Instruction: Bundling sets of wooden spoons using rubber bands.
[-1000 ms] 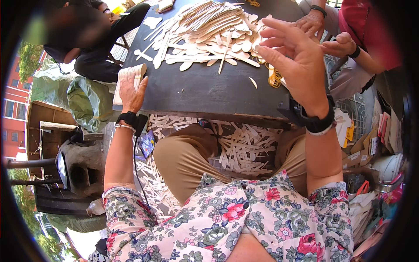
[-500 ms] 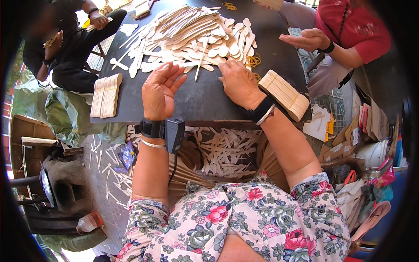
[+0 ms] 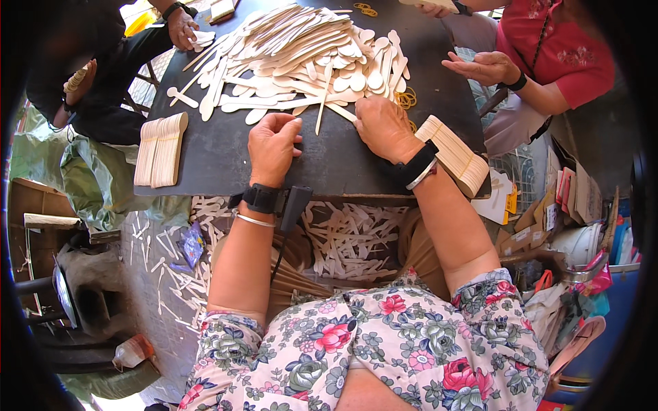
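Note:
A big heap of pale wooden spoons (image 3: 301, 55) covers the far half of a dark table (image 3: 226, 157). My left hand (image 3: 273, 145) rests on the tabletop at the heap's near edge, fingers curled, holding nothing that I can see. My right hand (image 3: 382, 127) lies flat-curled beside it, fingertips touching a single wooden spoon (image 3: 322, 109) that points toward me. A banded bundle of spoons (image 3: 456, 154) lies just right of my right wrist. Another stacked bundle (image 3: 161, 151) sits at the table's left edge.
A person in red (image 3: 548, 61) sits at the right with an open palm (image 3: 480, 67). A person in black (image 3: 103, 75) sits at the far left, with a hand (image 3: 181, 27) at the table's corner. Rubber bands (image 3: 406, 100) lie by the heap. Loose spoons litter the ground (image 3: 349, 240).
My right hand came down from in front of the camera to the table. My left hand moved from the left bundle to the heap's near edge. The view shifted.

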Demonstrator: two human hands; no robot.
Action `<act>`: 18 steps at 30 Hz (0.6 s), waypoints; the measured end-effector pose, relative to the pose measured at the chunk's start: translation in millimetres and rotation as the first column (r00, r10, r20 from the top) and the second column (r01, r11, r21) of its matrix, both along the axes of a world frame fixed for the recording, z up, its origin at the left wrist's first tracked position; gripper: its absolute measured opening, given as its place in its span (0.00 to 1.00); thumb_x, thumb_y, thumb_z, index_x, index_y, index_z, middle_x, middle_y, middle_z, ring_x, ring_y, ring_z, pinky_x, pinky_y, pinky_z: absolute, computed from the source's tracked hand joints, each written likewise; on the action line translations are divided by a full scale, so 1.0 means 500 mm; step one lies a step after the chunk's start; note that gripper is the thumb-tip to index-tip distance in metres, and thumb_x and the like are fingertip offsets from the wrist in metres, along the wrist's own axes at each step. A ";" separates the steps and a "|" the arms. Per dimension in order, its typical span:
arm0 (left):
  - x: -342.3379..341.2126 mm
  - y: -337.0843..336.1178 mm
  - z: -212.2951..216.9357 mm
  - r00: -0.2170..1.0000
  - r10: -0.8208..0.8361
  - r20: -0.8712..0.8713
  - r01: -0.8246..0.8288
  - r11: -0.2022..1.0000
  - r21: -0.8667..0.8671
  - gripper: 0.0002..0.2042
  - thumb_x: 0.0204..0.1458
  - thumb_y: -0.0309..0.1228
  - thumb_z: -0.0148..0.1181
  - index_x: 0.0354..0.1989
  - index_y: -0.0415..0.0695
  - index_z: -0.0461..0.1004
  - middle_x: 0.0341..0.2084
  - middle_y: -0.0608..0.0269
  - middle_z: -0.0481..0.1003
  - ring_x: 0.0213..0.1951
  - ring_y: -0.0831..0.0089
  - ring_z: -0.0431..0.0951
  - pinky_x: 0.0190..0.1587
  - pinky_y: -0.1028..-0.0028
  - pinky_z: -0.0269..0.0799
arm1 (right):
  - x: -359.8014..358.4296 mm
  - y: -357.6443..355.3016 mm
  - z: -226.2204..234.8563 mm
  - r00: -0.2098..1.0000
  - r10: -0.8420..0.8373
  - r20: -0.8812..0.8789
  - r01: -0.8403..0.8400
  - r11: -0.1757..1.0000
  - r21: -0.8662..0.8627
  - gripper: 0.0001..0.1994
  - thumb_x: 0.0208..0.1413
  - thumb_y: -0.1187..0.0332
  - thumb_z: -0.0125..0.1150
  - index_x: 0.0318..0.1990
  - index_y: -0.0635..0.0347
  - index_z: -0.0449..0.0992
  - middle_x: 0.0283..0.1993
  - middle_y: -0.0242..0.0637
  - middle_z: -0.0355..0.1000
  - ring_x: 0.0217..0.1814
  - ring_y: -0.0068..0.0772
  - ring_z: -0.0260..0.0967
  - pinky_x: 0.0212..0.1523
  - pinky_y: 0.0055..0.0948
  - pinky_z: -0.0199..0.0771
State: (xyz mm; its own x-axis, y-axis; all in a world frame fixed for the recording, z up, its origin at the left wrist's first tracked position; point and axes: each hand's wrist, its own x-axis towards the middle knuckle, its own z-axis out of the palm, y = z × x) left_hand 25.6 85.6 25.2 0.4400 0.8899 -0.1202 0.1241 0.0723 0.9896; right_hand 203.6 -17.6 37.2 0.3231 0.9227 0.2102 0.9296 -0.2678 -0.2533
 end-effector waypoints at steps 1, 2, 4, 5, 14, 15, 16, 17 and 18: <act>0.008 -0.004 -0.007 0.984 0.023 -0.177 0.031 0.955 0.296 0.11 0.48 0.33 0.62 0.35 0.37 0.75 0.28 0.56 0.76 0.29 0.66 0.78 0.31 0.70 0.75 | 0.000 0.000 0.002 1.000 0.004 -0.006 -0.004 1.000 -0.011 0.07 0.50 0.69 0.57 0.30 0.66 0.74 0.32 0.52 0.72 0.37 0.54 0.72 0.39 0.45 0.71; 0.016 -0.009 -0.014 0.938 0.098 -0.334 0.112 0.824 0.555 0.12 0.47 0.34 0.62 0.34 0.38 0.75 0.28 0.55 0.76 0.29 0.62 0.77 0.33 0.67 0.74 | -0.001 0.001 0.004 1.000 0.005 -0.003 -0.005 1.000 -0.015 0.07 0.50 0.69 0.57 0.30 0.66 0.74 0.32 0.52 0.72 0.37 0.54 0.72 0.39 0.45 0.71; 0.033 -0.026 0.009 0.891 0.119 -0.437 0.184 0.787 0.589 0.11 0.46 0.33 0.61 0.34 0.38 0.75 0.29 0.54 0.75 0.30 0.58 0.77 0.35 0.64 0.73 | -0.001 0.005 0.006 1.000 0.006 -0.023 -0.007 0.998 -0.055 0.07 0.50 0.70 0.56 0.29 0.66 0.74 0.32 0.52 0.72 0.36 0.54 0.72 0.40 0.45 0.71; 0.038 -0.030 0.016 0.832 0.147 -0.534 0.262 0.746 0.612 0.11 0.45 0.33 0.60 0.33 0.38 0.74 0.29 0.52 0.74 0.31 0.54 0.76 0.36 0.61 0.71 | -0.001 0.005 0.004 1.000 0.005 -0.022 -0.006 0.998 -0.057 0.07 0.50 0.70 0.56 0.29 0.66 0.74 0.32 0.52 0.72 0.36 0.54 0.72 0.40 0.45 0.71; 0.021 -0.019 0.004 0.782 0.079 -0.618 0.429 0.652 0.626 0.05 0.44 0.28 0.55 0.26 0.40 0.73 0.29 0.51 0.73 0.33 0.51 0.75 0.36 0.59 0.71 | -0.003 -0.009 0.020 0.999 0.012 0.052 -0.009 0.998 -0.064 0.06 0.47 0.73 0.55 0.28 0.65 0.77 0.31 0.52 0.75 0.35 0.51 0.75 0.37 0.40 0.76; 0.013 -0.016 0.006 0.782 0.078 -0.619 0.430 0.651 0.626 0.05 0.44 0.28 0.55 0.26 0.40 0.73 0.29 0.51 0.73 0.33 0.51 0.75 0.36 0.59 0.71 | 0.001 -0.013 0.020 0.999 0.016 0.047 -0.013 0.998 -0.062 0.06 0.47 0.73 0.56 0.28 0.65 0.77 0.31 0.52 0.75 0.35 0.51 0.75 0.37 0.40 0.76; 0.003 -0.011 0.009 0.791 -0.013 -0.612 0.476 0.641 0.602 0.05 0.42 0.28 0.55 0.25 0.39 0.73 0.27 0.51 0.73 0.32 0.51 0.75 0.36 0.59 0.71 | 0.004 -0.016 0.020 0.999 0.021 0.042 -0.018 0.998 -0.060 0.06 0.46 0.73 0.56 0.29 0.65 0.78 0.31 0.52 0.75 0.35 0.51 0.76 0.37 0.40 0.76; -0.008 -0.007 0.013 0.793 -0.104 -0.601 0.521 0.628 0.579 0.05 0.41 0.27 0.56 0.23 0.38 0.73 0.26 0.50 0.74 0.32 0.52 0.75 0.36 0.60 0.70 | 0.005 -0.018 0.022 0.999 0.020 0.041 -0.018 0.998 -0.059 0.06 0.46 0.73 0.56 0.29 0.65 0.78 0.31 0.52 0.75 0.35 0.51 0.76 0.37 0.40 0.76; -0.017 -0.007 0.021 0.792 -0.106 -0.602 0.523 0.626 0.578 0.05 0.41 0.27 0.56 0.23 0.38 0.73 0.26 0.50 0.74 0.32 0.52 0.75 0.36 0.60 0.70 | 0.006 -0.021 0.026 0.999 0.021 0.034 -0.018 0.996 -0.083 0.06 0.46 0.73 0.56 0.29 0.65 0.78 0.31 0.52 0.75 0.36 0.50 0.76 0.37 0.40 0.76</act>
